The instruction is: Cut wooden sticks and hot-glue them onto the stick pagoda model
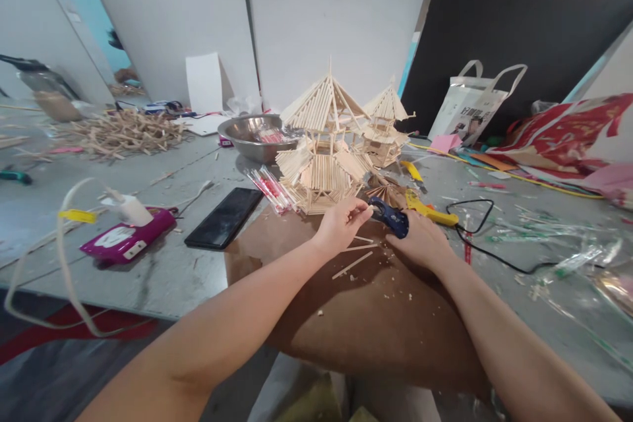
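Blue pliers (394,217) are gripped in the curled fingers of the right hand (424,237) near the back edge of a brown board (356,343), while the fingers of the left hand (339,227) are drawn into a pinch at the tool's tip, though whether anything is held there cannot be told. Below, loose sticks (353,265) are strewn on the board, which is set at the worktop's (168,280) front edge, with a stick pavilion (321,171) displayed at its back edge.
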A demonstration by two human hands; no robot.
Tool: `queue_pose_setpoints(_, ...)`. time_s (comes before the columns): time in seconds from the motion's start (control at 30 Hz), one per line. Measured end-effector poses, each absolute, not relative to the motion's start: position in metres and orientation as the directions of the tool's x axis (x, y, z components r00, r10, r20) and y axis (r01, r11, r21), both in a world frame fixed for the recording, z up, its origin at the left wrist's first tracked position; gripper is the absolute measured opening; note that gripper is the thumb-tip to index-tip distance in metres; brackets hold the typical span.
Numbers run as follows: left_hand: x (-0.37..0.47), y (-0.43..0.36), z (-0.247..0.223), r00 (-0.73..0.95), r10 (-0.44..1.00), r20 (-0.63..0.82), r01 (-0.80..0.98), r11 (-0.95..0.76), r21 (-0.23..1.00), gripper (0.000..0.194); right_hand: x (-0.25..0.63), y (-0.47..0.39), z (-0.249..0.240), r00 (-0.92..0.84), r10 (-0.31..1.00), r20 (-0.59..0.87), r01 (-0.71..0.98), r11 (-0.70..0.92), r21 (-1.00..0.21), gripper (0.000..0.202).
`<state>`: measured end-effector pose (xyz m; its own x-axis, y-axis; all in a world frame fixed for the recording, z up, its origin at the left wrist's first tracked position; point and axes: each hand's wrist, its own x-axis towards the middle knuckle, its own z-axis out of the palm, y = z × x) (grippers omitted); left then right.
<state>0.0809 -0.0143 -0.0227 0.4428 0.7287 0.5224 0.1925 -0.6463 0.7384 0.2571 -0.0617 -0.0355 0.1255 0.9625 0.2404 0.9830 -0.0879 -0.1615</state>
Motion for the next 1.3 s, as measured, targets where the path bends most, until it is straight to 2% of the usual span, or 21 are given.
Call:
queue_pose_setpoints(0.1,0.080,-0.016,-0.017,0.389,0.724,0.570,0.215,-0.673,0.708,0.019,0.255,-0.061,-0.040,0.082,0.975,0.207,0.991,-0.059,-0.118,0.049)
queue_pose_setpoints(0.2,0.081,-0.017,-0.016,0.398,0.786,0.473,0.149,-0.564,0.812,0.018,0.254,-0.062,-0.042,0.047,0.970,0.240,0.994,-0.023,-0.104,0.054)
queue_pose_setpoints(0.3,0.083,-0.018,-0.017,0.441,0.822,0.361,0.034,-0.417,0.908,0.014,0.252,-0.063,-0.041,-0.035,0.932,0.361,0.971,0.117,-0.210,0.044)
queue_pose_setpoints(0.4,0.086,-0.020,-0.018,0.464,0.838,0.287,-0.060,-0.294,0.954,0.011,0.250,-0.064,-0.039,-0.119,0.869,0.481,0.889,0.309,-0.338,0.033)
queue_pose_setpoints(0.53,0.089,-0.024,-0.018,0.496,0.834,0.240,-0.073,-0.235,0.969,0.009,0.246,-0.066,-0.036,-0.163,0.831,0.532,0.792,0.432,-0.432,0.023)
queue_pose_setpoints(0.7,0.088,-0.022,-0.020,0.523,0.810,0.265,0.055,-0.343,0.938,0.011,0.245,-0.068,-0.030,-0.137,0.833,0.536,0.743,0.444,-0.501,0.019)
queue_pose_setpoints(0.9,0.083,-0.014,-0.025,0.555,0.747,0.365,0.346,-0.607,0.715,0.018,0.251,-0.069,-0.027,-0.023,0.849,0.528,0.733,0.373,-0.569,0.021)
queue_pose_setpoints(1.13,0.078,-0.016,-0.022,0.630,0.630,0.455,0.379,-0.760,0.528,0.031,0.251,-0.067,-0.028,0.023,0.863,0.504,0.716,0.337,-0.611,0.022)
queue_pose_setpoints(1.3,0.076,-0.018,-0.020,0.649,0.624,0.436,0.381,-0.762,0.523,0.032,0.252,-0.068,-0.028,0.020,0.864,0.504,0.709,0.343,-0.616,0.023)
